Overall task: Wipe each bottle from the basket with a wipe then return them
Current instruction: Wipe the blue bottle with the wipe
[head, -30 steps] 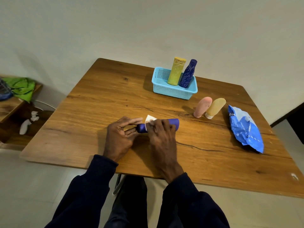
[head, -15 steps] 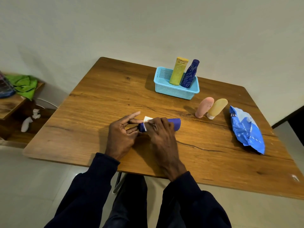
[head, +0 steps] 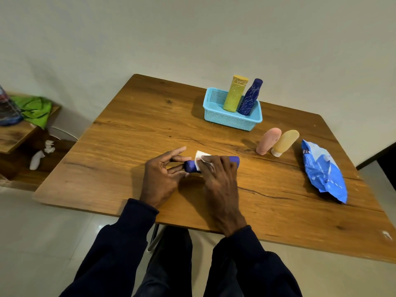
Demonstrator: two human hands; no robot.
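On the desk [head: 128, 133], the left hand [head: 159, 179] pinches the cap end of the blue bottle [head: 234, 160], which lies on its side. The right hand [head: 218, 179] is clasped over the bottle's body, pressing the white wipe [head: 200, 156] against it, so this bottle looks mid-wipe. Further back, the basket [head: 232, 122] holds a yellow bottle [head: 234, 94] and a dark blue bottle [head: 249, 97], both leaning. Right of it, a pink bottle [head: 269, 140] and a tan bottle [head: 285, 142] stand tilted on the desk, touching, beside the wipe pack [head: 323, 170]. Whether any of the four has been wiped, I cannot tell; at least three bottles must go back to the basket.
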